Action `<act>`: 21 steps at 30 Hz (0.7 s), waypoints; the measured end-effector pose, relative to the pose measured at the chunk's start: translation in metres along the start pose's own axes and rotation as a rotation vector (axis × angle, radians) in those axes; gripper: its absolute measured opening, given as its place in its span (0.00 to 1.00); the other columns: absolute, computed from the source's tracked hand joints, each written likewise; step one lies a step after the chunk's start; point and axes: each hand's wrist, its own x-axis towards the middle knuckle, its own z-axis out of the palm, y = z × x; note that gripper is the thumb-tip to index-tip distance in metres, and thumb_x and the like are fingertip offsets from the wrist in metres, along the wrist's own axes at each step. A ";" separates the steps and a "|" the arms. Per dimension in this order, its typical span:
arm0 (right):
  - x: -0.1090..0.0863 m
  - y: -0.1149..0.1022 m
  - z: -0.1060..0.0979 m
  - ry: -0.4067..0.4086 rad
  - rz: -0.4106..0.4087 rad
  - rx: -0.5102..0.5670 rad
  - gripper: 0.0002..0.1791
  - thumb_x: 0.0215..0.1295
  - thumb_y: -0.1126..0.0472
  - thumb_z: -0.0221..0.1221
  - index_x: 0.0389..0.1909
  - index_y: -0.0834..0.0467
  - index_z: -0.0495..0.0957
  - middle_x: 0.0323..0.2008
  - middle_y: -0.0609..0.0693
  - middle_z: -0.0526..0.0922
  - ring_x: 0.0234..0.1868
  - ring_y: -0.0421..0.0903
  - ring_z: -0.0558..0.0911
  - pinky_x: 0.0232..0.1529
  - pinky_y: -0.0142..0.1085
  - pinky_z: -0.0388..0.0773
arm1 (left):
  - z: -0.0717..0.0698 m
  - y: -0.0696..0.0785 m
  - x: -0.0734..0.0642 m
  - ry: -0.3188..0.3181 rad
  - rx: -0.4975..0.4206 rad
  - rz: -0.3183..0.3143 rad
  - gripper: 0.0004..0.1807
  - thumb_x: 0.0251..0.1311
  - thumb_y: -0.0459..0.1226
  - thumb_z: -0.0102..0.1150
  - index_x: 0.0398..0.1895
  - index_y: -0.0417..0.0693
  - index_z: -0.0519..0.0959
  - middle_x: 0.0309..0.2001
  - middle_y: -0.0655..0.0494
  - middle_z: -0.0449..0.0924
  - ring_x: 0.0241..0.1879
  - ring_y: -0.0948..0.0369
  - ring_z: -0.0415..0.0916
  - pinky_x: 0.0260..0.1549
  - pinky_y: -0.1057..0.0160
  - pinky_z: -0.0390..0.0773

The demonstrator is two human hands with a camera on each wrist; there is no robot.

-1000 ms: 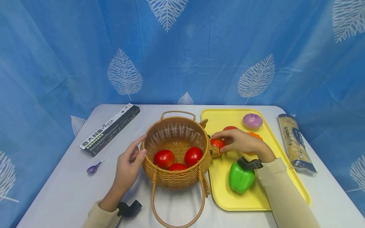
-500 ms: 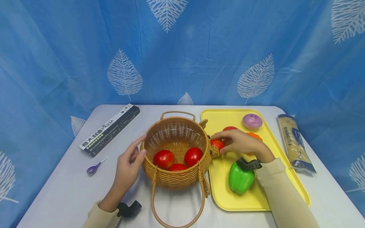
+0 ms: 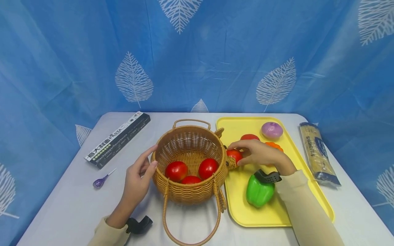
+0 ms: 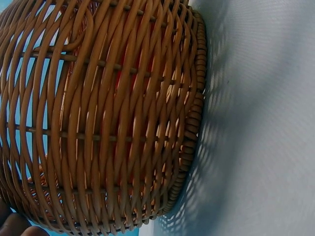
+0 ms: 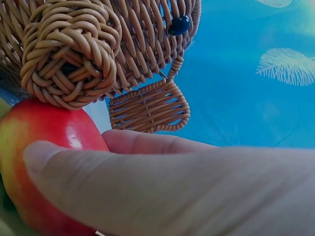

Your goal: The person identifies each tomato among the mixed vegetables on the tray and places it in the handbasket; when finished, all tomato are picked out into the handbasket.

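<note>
A wicker basket (image 3: 190,197) with a snout, ears and eyes like an animal's stands upright on the table, its long handle hanging toward the front. Red apples (image 3: 176,171) lie inside it. My left hand (image 3: 137,182) touches the basket's left side, fingertips and thumb by the rim. In the left wrist view, fingertips (image 4: 18,227) show beside the woven wall. My right hand (image 3: 260,152) grips a red apple (image 3: 235,155) over the tray's left edge, right beside the snout (image 5: 69,54). The thumb lies across this apple's red and yellow skin in the right wrist view.
The yellow tray (image 3: 246,218) on the right holds a green bell pepper (image 3: 260,192), a purple onion (image 3: 272,130), an orange item (image 3: 274,146) and another red item (image 3: 250,137). Spaghetti (image 3: 318,152) lies farther right. A pasta box (image 3: 118,139) and purple spoon (image 3: 103,179) lie left.
</note>
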 end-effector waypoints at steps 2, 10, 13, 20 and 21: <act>0.001 0.000 0.002 -0.014 0.026 0.014 0.32 0.58 0.65 0.74 0.63 0.45 0.79 0.57 0.43 0.80 0.54 0.49 0.78 0.58 0.50 0.76 | 0.000 0.000 0.000 0.000 -0.001 -0.004 0.27 0.65 0.22 0.59 0.67 0.42 0.76 0.21 0.59 0.59 0.19 0.66 0.55 0.17 0.65 0.58; 0.002 0.001 0.005 -0.017 0.105 0.028 0.34 0.57 0.66 0.74 0.65 0.44 0.78 0.57 0.45 0.80 0.56 0.50 0.78 0.60 0.50 0.75 | 0.000 0.000 -0.001 0.000 -0.012 0.005 0.27 0.64 0.22 0.59 0.67 0.41 0.76 0.21 0.59 0.58 0.19 0.66 0.54 0.17 0.65 0.58; 0.000 0.002 0.003 -0.010 0.084 0.011 0.33 0.57 0.64 0.75 0.64 0.43 0.78 0.53 0.45 0.81 0.51 0.50 0.79 0.55 0.48 0.77 | 0.000 0.002 0.000 0.002 -0.016 0.012 0.27 0.64 0.22 0.59 0.67 0.40 0.76 0.21 0.59 0.58 0.19 0.66 0.54 0.16 0.65 0.57; -0.004 0.004 -0.004 0.040 0.042 -0.056 0.31 0.58 0.61 0.74 0.64 0.44 0.79 0.57 0.44 0.81 0.55 0.48 0.78 0.58 0.50 0.75 | -0.001 -0.001 0.000 0.004 -0.005 0.020 0.27 0.64 0.22 0.60 0.67 0.42 0.76 0.21 0.60 0.58 0.19 0.66 0.54 0.16 0.66 0.57; -0.005 0.003 -0.005 0.047 0.049 -0.060 0.31 0.58 0.61 0.74 0.64 0.44 0.79 0.58 0.44 0.81 0.56 0.48 0.78 0.59 0.50 0.75 | -0.001 -0.002 0.000 0.004 -0.003 0.019 0.27 0.64 0.22 0.60 0.67 0.42 0.76 0.21 0.60 0.58 0.19 0.66 0.54 0.16 0.66 0.57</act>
